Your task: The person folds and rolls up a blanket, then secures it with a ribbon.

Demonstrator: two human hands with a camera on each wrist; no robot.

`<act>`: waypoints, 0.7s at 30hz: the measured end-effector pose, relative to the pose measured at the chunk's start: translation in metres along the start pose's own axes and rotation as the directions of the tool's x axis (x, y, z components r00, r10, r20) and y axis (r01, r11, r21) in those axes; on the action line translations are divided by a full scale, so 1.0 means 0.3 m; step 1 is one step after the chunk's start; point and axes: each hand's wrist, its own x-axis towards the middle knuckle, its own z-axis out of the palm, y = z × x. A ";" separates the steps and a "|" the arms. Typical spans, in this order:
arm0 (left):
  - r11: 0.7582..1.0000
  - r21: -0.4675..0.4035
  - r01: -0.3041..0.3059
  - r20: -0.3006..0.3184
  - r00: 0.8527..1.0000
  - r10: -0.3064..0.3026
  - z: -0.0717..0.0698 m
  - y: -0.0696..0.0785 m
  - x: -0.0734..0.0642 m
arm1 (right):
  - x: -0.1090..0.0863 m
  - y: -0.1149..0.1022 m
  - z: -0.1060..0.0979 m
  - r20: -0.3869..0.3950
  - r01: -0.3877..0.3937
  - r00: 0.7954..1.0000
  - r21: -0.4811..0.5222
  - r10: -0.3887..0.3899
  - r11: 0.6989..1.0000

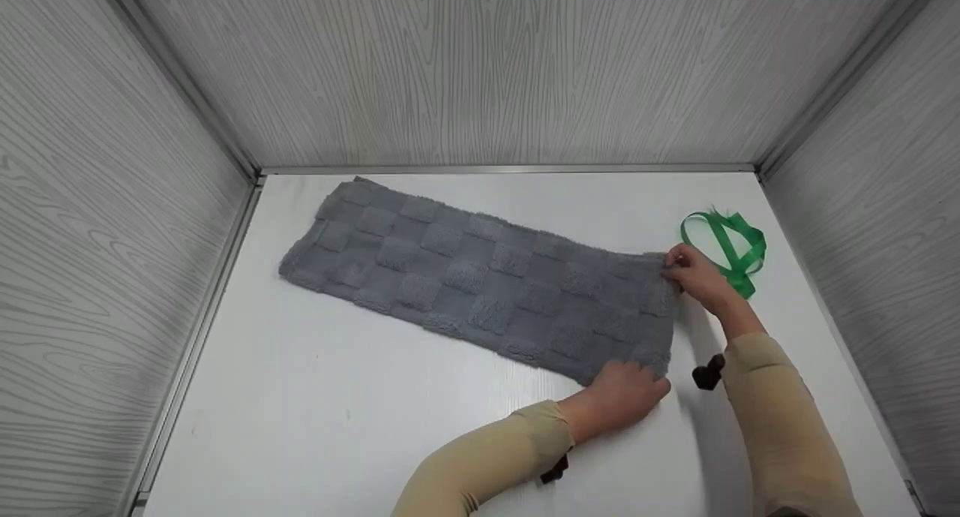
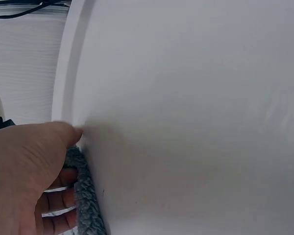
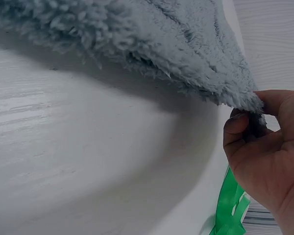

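Note:
A grey fluffy towel (image 1: 465,277) with a raised checkered pattern lies in a long folded strip, slanting from upper left to lower right in the head view. At its far right corner my right hand (image 1: 697,279) pinches the fabric between thumb and fingers. In the right wrist view that corner of the towel (image 3: 206,63) is lifted, casting a shadow below. My left hand (image 1: 619,397) grips the near right corner. The left wrist view shows the left thumb and fingers around the towel's edge (image 2: 88,205).
A loosely looped green ribbon (image 1: 742,284) lies on the white table (image 1: 315,397) just beyond my right hand. Grey wood-grain panels (image 1: 480,74) enclose the table at the back and both sides. A dark wrist device (image 1: 708,372) shows beside my right sleeve.

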 end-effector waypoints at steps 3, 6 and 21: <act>0.999 -0.032 0.010 -0.026 1.000 -0.011 -0.006 -0.013 -0.007 | -0.008 -0.005 -0.016 0.015 -0.003 1.000 -0.045 0.004 0.999; 0.990 -0.143 0.020 0.001 1.000 -0.020 -0.030 -0.034 -0.022 | -0.023 -0.015 -0.035 0.047 -0.033 0.998 -0.105 0.038 0.994; 0.781 -0.600 0.177 -0.035 0.969 -0.246 -0.219 -0.298 -0.173 | -0.068 -0.051 -0.081 0.174 0.122 0.982 -0.304 -0.071 0.945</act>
